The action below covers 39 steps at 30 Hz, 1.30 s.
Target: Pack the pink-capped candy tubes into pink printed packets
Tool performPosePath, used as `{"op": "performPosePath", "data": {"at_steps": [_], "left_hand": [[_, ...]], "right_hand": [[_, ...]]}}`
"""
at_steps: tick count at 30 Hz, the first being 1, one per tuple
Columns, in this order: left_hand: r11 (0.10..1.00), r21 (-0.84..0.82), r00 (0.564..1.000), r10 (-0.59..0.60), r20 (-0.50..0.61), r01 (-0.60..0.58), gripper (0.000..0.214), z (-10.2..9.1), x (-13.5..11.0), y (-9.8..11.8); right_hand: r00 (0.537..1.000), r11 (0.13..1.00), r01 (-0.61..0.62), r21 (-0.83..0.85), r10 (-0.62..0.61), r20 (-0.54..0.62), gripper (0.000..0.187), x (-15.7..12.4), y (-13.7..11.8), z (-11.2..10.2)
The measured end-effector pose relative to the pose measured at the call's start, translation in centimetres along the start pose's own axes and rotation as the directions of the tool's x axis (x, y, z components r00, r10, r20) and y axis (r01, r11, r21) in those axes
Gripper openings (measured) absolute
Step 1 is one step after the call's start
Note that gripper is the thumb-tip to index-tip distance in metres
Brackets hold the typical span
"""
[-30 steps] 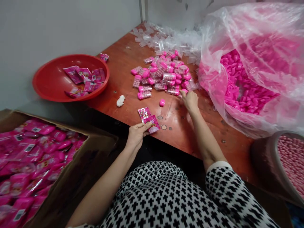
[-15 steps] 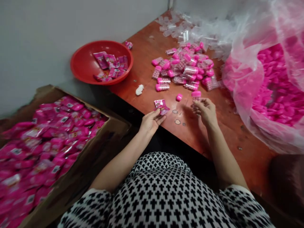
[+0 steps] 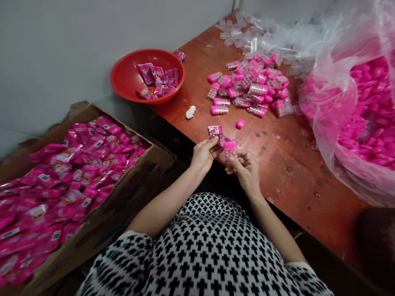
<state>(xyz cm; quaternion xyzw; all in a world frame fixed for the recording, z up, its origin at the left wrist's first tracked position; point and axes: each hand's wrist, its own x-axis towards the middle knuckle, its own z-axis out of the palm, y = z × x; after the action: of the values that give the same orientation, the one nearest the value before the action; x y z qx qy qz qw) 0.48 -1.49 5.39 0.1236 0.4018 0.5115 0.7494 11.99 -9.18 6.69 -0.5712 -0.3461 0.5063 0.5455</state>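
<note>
My left hand [image 3: 203, 155] pinches a small pink printed packet [image 3: 215, 131] near the table's front edge. In my right hand [image 3: 247, 170] is a small clear bottle [image 3: 230, 151] with a pink cap, filled with pale pink beads. Its capped end points away from me and meets the packet's near end; I cannot tell whether it is inside. A loose pink cap [image 3: 240, 123] lies just beyond both hands. Farther back, many similar bead-filled bottles [image 3: 249, 88] are heaped on the table.
On the left, a red bowl [image 3: 123, 88] holds several packets, above a cardboard box [image 3: 160, 158] full of filled pink packets. Clear empty bottles [image 3: 256, 41] pile up at the back. A clear plastic bag [image 3: 327, 135] of pink caps stands right. A white scrap [image 3: 190, 112] lies near the edge.
My right hand has brought the bottle left and toward me, up to the packet in my left hand. The view has shifted slightly.
</note>
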Motion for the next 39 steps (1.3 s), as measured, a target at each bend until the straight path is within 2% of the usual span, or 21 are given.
{"op": "performPosePath", "data": {"at_steps": [4,10,16,22,25,30,36,39], "left_hand": [[1.0,0.024,0.997,0.007,0.072,-0.009,0.02,0.3,-0.4,0.1],[0.998,0.022,0.985,-0.061,0.161,0.058,0.027,1.0,-0.7,0.0],[0.996,0.029,0.98,-0.085,0.181,0.081,0.026,1.0,-0.3,-0.4],[0.985,0.113,0.978,-0.144,0.15,0.128,0.023,1.2,-0.4,-0.2],[0.988,0.123,0.978,-0.118,0.173,0.097,0.026,1.2,-0.4,-0.2],[0.983,0.176,0.967,-0.094,0.235,0.053,0.029,0.8,-0.4,-0.6],[0.973,0.224,0.973,-0.109,0.202,0.062,0.029,0.8,-0.4,-0.6],[0.975,0.222,0.976,-0.073,0.204,0.027,0.028,0.9,-0.5,-0.7]], "right_hand": [[1.0,0.999,0.018,-0.03,-0.019,-0.023,0.029,0.2,0.5,0.3],[0.999,0.999,0.043,-0.012,-0.044,-0.029,0.027,0.3,1.2,0.6],[0.997,0.999,0.054,-0.006,-0.055,-0.054,0.027,0.5,1.6,0.7],[0.999,0.991,-0.036,0.126,0.037,-0.003,0.029,0.9,2.1,0.6],[0.998,0.983,-0.06,0.173,0.061,0.001,0.03,1.1,2.4,0.7],[0.999,0.99,0.027,0.137,-0.022,-0.037,0.03,1.0,2.4,0.8],[1.0,0.99,0.02,0.141,-0.016,-0.026,0.03,1.1,2.8,0.7],[0.996,0.993,0.067,0.102,-0.06,-0.069,0.03,1.2,2.7,0.9]]}}
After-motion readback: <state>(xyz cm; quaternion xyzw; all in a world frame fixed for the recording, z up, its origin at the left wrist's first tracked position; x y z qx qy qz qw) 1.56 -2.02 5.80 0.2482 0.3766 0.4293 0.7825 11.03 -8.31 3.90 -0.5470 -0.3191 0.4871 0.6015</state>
